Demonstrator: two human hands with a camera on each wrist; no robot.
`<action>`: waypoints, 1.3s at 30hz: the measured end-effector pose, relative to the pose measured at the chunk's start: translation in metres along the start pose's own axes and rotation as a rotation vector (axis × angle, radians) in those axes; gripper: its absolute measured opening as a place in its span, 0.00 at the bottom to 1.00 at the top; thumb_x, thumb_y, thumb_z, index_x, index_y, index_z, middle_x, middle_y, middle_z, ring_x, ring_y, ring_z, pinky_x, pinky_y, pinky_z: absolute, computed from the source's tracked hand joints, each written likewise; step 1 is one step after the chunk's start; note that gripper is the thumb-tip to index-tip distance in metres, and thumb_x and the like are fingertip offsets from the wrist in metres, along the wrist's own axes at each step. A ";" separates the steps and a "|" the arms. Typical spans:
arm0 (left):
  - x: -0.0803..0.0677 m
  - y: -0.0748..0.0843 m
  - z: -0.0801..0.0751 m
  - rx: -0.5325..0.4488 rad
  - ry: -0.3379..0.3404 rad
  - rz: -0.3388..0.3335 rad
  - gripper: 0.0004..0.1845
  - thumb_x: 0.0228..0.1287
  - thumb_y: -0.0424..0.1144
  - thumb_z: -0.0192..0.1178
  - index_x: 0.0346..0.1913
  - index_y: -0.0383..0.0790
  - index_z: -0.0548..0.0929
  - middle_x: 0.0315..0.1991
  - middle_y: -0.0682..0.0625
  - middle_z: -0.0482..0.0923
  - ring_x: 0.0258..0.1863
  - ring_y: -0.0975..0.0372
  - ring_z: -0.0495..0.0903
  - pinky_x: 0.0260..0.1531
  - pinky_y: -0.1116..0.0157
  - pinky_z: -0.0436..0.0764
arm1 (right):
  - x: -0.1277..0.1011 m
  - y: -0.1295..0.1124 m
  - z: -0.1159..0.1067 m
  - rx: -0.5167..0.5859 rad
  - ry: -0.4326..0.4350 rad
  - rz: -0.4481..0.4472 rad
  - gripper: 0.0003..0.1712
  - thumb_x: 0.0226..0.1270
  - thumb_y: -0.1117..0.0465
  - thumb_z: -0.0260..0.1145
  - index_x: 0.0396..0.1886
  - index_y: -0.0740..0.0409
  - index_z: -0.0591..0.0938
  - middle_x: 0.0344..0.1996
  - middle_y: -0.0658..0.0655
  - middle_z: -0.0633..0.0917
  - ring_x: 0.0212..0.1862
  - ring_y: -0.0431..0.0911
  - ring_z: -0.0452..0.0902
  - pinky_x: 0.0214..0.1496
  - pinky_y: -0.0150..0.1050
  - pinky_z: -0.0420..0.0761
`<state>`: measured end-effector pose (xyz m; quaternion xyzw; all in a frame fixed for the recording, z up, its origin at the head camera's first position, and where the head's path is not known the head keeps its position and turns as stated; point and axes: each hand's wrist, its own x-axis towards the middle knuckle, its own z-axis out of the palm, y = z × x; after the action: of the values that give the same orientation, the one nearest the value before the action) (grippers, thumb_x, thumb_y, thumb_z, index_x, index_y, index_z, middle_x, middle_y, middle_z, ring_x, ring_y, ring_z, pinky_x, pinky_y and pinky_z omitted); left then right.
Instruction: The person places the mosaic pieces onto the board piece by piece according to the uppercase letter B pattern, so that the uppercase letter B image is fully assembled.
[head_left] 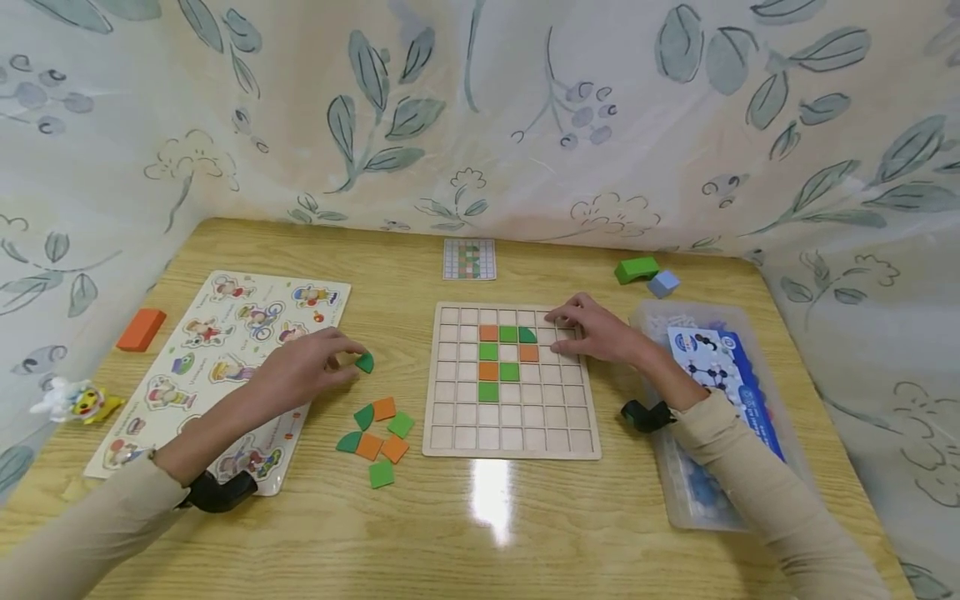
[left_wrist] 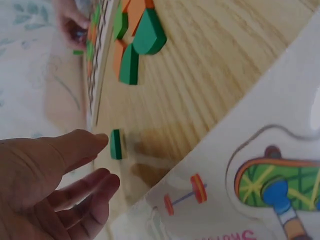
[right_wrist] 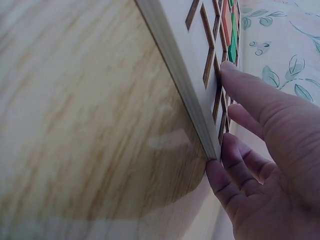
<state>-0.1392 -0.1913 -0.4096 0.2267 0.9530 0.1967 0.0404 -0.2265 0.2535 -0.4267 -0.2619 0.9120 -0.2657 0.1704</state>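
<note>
A wooden grid board (head_left: 451, 434) lies mid-table with orange and green tiles (head_left: 498, 352) set in its upper middle cells. My right hand (head_left: 564, 322) rests on the board's upper right part; in the right wrist view its fingers (right_wrist: 250, 95) lie flat along the board's edge (right_wrist: 190, 95). My left hand (head_left: 349, 355) is left of the board, beside a green quarter-round tile (head_left: 365, 362) on the table. Seen from the left wrist, the thumb tip (left_wrist: 92, 141) touches that tile (left_wrist: 116, 144) while the other fingers stay loose. Several loose orange and green tiles (head_left: 378, 433) lie below it.
A picture peg puzzle (head_left: 225, 317) lies under my left forearm. A pattern card (head_left: 469, 258) is behind the board. An orange block (head_left: 141, 328) and small toy (head_left: 78, 402) sit far left. Green (head_left: 636, 268) and blue (head_left: 663, 283) blocks and a clear bin (head_left: 675, 508) stand right. Leaf-print cloth surrounds the table.
</note>
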 end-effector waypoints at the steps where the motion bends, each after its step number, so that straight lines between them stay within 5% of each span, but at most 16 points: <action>1: 0.001 0.001 0.001 -0.001 -0.002 -0.002 0.15 0.61 0.39 0.66 0.50 0.42 0.85 0.43 0.47 0.81 0.33 0.62 0.82 0.28 0.67 0.76 | 0.000 0.000 0.000 0.000 0.000 0.001 0.28 0.64 0.55 0.68 0.63 0.57 0.75 0.51 0.62 0.68 0.53 0.53 0.71 0.52 0.47 0.70; 11: 0.009 0.006 0.009 -0.012 -0.037 0.010 0.19 0.59 0.37 0.67 0.54 0.40 0.83 0.45 0.43 0.78 0.33 0.62 0.83 0.30 0.65 0.79 | 0.001 -0.001 0.002 0.000 -0.003 0.011 0.28 0.64 0.55 0.68 0.63 0.56 0.75 0.51 0.61 0.68 0.54 0.53 0.71 0.53 0.47 0.70; 23: 0.016 0.008 0.011 -0.016 -0.014 0.090 0.07 0.58 0.31 0.66 0.41 0.38 0.86 0.42 0.42 0.76 0.33 0.58 0.83 0.33 0.63 0.82 | 0.000 -0.001 0.001 -0.006 0.007 0.000 0.28 0.65 0.56 0.68 0.63 0.58 0.75 0.52 0.62 0.68 0.55 0.55 0.72 0.54 0.49 0.71; 39: 0.017 0.008 0.011 0.002 -0.011 0.106 0.08 0.57 0.30 0.64 0.39 0.41 0.88 0.35 0.47 0.77 0.25 0.66 0.70 0.26 0.71 0.70 | -0.001 0.000 0.001 -0.014 0.006 0.002 0.28 0.65 0.54 0.68 0.63 0.57 0.75 0.51 0.62 0.68 0.54 0.54 0.72 0.52 0.48 0.70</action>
<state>-0.1494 -0.1738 -0.4162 0.2778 0.9397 0.1964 0.0349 -0.2256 0.2534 -0.4270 -0.2615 0.9146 -0.2598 0.1660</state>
